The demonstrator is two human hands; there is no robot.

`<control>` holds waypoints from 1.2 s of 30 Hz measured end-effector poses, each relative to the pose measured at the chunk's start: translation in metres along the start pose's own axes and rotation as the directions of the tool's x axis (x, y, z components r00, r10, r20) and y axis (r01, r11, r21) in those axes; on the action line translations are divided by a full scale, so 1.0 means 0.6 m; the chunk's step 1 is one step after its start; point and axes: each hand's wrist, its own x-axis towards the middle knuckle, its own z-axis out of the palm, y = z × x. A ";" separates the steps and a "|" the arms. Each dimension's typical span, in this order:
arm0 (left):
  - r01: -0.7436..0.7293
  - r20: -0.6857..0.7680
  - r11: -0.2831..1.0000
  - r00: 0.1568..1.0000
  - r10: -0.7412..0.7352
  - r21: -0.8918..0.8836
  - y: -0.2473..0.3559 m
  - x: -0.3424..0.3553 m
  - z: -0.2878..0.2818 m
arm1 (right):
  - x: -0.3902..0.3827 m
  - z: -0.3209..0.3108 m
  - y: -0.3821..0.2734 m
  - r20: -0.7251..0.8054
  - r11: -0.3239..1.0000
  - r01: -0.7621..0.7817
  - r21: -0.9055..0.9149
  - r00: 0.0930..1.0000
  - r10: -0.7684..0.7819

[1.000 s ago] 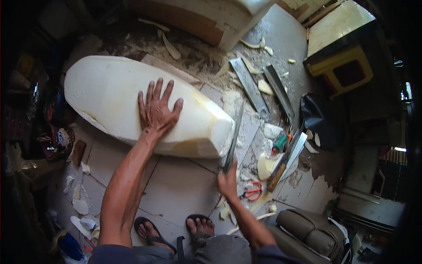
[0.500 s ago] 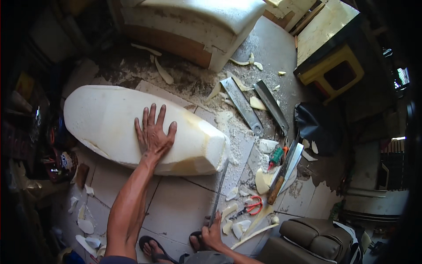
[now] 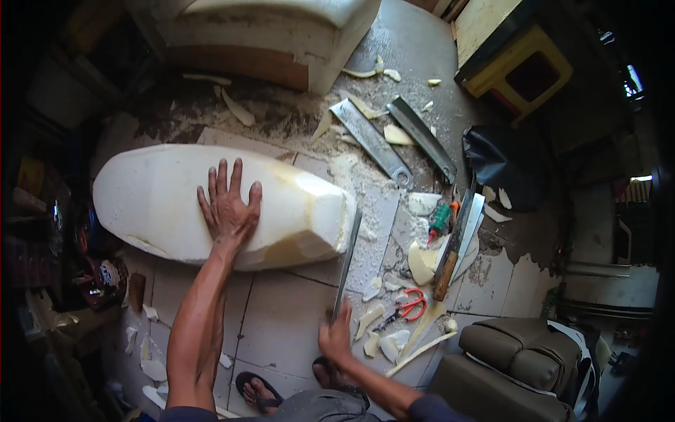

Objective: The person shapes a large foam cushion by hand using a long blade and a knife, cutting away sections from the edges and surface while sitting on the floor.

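A large off-white foam block (image 3: 176, 190), long with one rounded end and a faceted right end, lies across the floor in front of me. My left hand (image 3: 230, 209) rests flat on its top, fingers spread. Lower right, my right hand (image 3: 335, 332) is closed around the near end of a long narrow metal blade (image 3: 347, 260). The blade points away from me, its far part right beside the block's right end face. Its handle is hidden in my fingers, and the hand is slightly blurred.
Right of the block lie two metal bars (image 3: 373, 141), a green-handled tool (image 3: 440, 219), a wooden-handled knife (image 3: 450, 260) and red-handled scissors (image 3: 411, 304) among foam scraps. A brown cushioned seat (image 3: 517, 352) stands at lower right. A larger foam-topped piece (image 3: 260, 35) stands at the back.
My right hand has pushed forward, carrying the blade farther along the block's right end. My left hand stays on the block. The whole view has shifted a little.
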 end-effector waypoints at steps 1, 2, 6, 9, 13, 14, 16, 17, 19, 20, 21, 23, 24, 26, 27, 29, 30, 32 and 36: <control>0.004 -0.004 1.000 1.000 -0.004 0.007 -0.007 0.005 -0.011 | -0.045 0.001 0.001 0.046 0.997 0.033 0.066 0.998 -0.036; -0.014 -0.052 1.000 0.999 0.014 0.001 -0.004 0.031 -0.033 | -0.050 -0.004 -0.028 0.089 0.989 0.068 0.133 0.993 -0.080; -0.051 -0.045 0.999 0.998 0.052 0.010 0.018 0.007 0.001 | 0.009 -0.039 0.019 0.085 0.997 -0.064 0.038 0.994 0.061; -0.010 -0.023 1.000 1.000 0.010 0.025 0.001 0.011 -0.022 | -0.021 -0.017 0.008 0.083 0.994 -0.060 -0.093 0.994 0.068; -0.027 0.014 0.999 1.000 0.026 0.032 -0.005 -0.011 -0.004 | 0.031 -0.027 0.015 0.087 0.999 -0.001 -0.043 0.996 0.005; -0.041 -0.006 0.999 0.999 0.041 0.021 0.003 0.006 0.003 | 0.082 -0.039 0.011 0.085 0.999 -0.004 -0.043 0.996 0.007; -0.027 -0.003 0.999 1.000 0.027 0.032 0.001 0.013 0.001 | 0.167 -0.032 -0.008 0.068 0.999 0.032 -0.002 0.997 -0.032; -0.011 0.014 0.999 1.000 0.010 0.045 -0.013 0.002 -0.005 | 0.068 -0.019 -0.030 0.103 1.000 0.006 0.003 0.995 -0.006; -0.020 -0.043 0.999 0.999 0.021 0.033 -0.007 0.008 -0.014 | 0.028 -0.009 -0.044 0.075 0.999 0.052 0.009 0.996 -0.052; -0.030 -0.054 0.999 0.998 0.032 0.037 0.000 0.011 -0.018 | 0.063 -0.007 -0.016 0.055 0.999 0.050 0.014 0.997 -0.050; -0.042 -0.064 0.998 0.997 0.044 0.042 0.006 0.030 -0.024 | 0.075 -0.006 0.004 0.034 0.999 0.047 0.019 0.998 -0.048; -0.041 -0.039 0.999 0.998 0.042 0.035 0.004 0.010 0.012 | -0.016 -0.032 0.022 0.113 0.997 -0.071 -0.027 0.991 0.073; -0.037 -0.001 0.998 0.999 0.037 0.042 0.006 0.004 0.015 | -0.029 -0.032 0.018 0.126 0.996 -0.088 -0.016 0.988 0.089; -0.012 -0.016 0.998 1.000 0.012 0.058 -0.019 0.010 -0.007 | -0.017 -0.007 -0.002 0.148 0.999 -0.032 0.028 0.989 0.028; -0.016 -0.007 0.997 1.000 0.017 0.069 -0.014 -0.003 -0.012 | -0.038 -0.018 -0.017 0.204 0.994 -0.049 0.099 0.979 0.028; -0.030 -0.061 0.998 0.998 0.034 0.063 -0.009 0.033 -0.023 | 0.030 -0.009 0.002 0.174 0.996 -0.009 0.088 0.985 -0.007; -0.036 -0.018 0.997 0.999 0.037 0.064 -0.004 0.012 -0.016 | 0.111 -0.010 0.011 0.117 1.000 -0.025 -0.015 0.993 0.027; -0.039 0.052 0.998 0.998 0.036 0.047 0.022 -0.004 0.001 | 0.212 -0.038 0.000 0.008 0.996 -0.072 0.046 0.997 0.072; -0.019 0.015 0.999 1.000 0.019 0.030 -0.011 0.011 -0.022 | 0.027 -0.058 -0.028 0.149 0.996 -0.056 0.065 0.988 0.045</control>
